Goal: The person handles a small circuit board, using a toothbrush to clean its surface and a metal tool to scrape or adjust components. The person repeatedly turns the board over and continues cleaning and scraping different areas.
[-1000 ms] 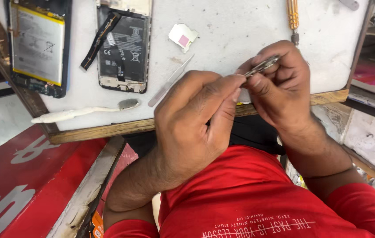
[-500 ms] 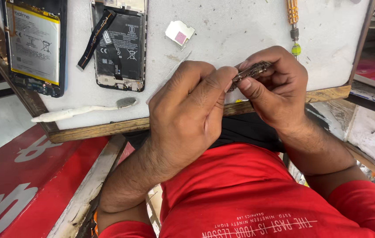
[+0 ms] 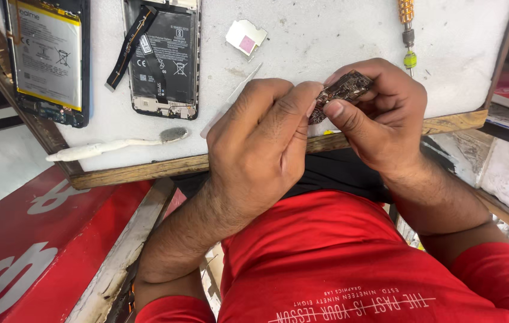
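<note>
The white counter is running out of view at the top and right, cutting off two opened phones: one showing a white, yellow-edged battery, the other a black battery crossed by a black ribbon cable. A white toothbrush is lying near the front edge, and a red panel with grey shapes is sitting below. The left hand is hiding part of the small brown circuit board, pinching its end, while the right hand is grasping it above the counter's edge. A screwdriver is only partly showing.

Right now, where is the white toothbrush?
In the head view, the white toothbrush lies on the left near the table's front edge, below the opened phone.
</note>
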